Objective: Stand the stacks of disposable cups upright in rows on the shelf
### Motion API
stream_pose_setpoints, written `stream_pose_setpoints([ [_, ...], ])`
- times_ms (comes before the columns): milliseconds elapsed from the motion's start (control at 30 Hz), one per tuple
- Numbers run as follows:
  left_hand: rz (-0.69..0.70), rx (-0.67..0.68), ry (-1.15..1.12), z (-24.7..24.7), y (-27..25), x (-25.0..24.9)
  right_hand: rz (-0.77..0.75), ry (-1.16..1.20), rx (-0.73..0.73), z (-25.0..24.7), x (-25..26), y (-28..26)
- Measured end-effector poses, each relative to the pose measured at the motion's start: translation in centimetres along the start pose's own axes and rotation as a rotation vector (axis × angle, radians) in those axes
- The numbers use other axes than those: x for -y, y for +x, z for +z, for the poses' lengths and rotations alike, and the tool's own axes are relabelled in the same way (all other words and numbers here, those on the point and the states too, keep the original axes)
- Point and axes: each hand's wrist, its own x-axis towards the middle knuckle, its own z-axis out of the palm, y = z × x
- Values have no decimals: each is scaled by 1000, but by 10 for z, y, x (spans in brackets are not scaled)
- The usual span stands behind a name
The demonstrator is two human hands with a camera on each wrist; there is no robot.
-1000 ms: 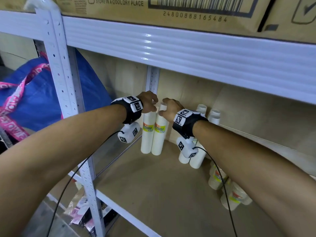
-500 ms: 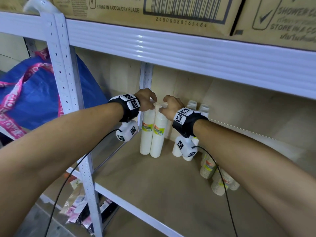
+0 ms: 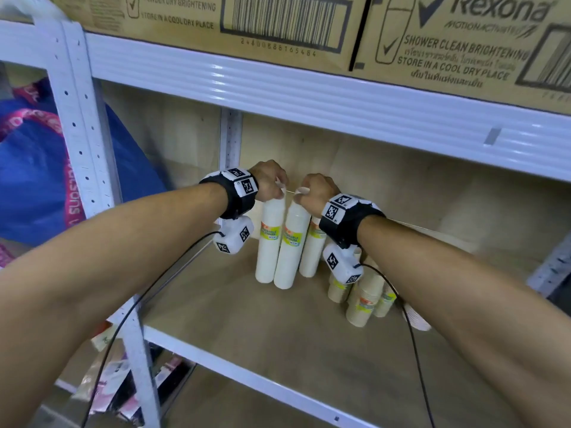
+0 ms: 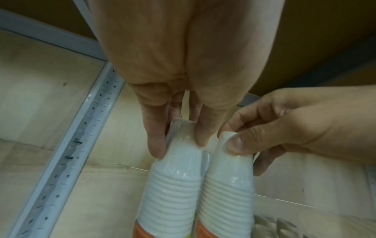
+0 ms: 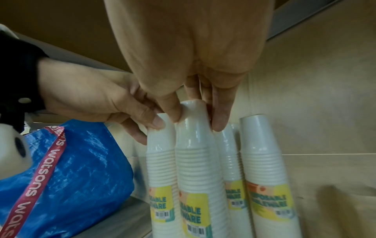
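Two tall wrapped stacks of white disposable cups stand side by side on the wooden shelf [image 3: 241, 332]. My left hand [image 3: 279, 193] pinches the top of the left stack [image 3: 268, 242] from above; the left wrist view shows its fingertips [image 4: 157, 153] on the top cup [image 4: 181, 136]. My right hand [image 3: 301, 196] pinches the top of the right stack [image 3: 290, 254], and in the right wrist view its fingers [image 5: 217, 125] clasp that stack [image 5: 193, 145]. Two more white stacks [image 5: 262, 153] stand behind to the right.
Shorter stacks of brown cups [image 3: 361, 301] stand under my right wrist. The white beam of the upper shelf [image 3: 309, 97] hangs low above my hands, with cardboard boxes [image 3: 463, 41] on it. A white post [image 3: 80, 118] and a blue bag [image 3: 31, 186] are at the left.
Both hands have stayed on the tops of the same two stacks. The head view has shifted; the held pair now looks closer to the stacks behind.
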Motion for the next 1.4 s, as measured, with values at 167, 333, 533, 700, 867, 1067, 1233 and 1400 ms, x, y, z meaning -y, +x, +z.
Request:
stream_pose_setpoints([
  [167, 24, 15, -28, 12, 7, -16, 11, -9, -7, -11, -15, -12],
  [333, 54, 15, -14, 22, 14, -28, 30, -8, 13, -13, -26, -15],
  [533, 66, 17, -22, 31, 23, -32, 40, 3, 1, -15, -36, -17],
  [700, 65, 31, -32, 37, 31, -32, 70, 3, 17, -12, -42, -12],
  [867, 68, 45, -33, 42, 37, -29, 80, 17, 13, -9, -46, -6],
  [1067, 68, 47, -29, 41, 42, -28, 60, 36, -13, -6, -44, -3],
  [1233, 64, 33, -42, 33, 41, -32, 54, 47, -22, -8, -40, -4],
  [1400, 59, 41, -57, 24, 41, -37, 85, 44, -37, -12, -39, -7],
])
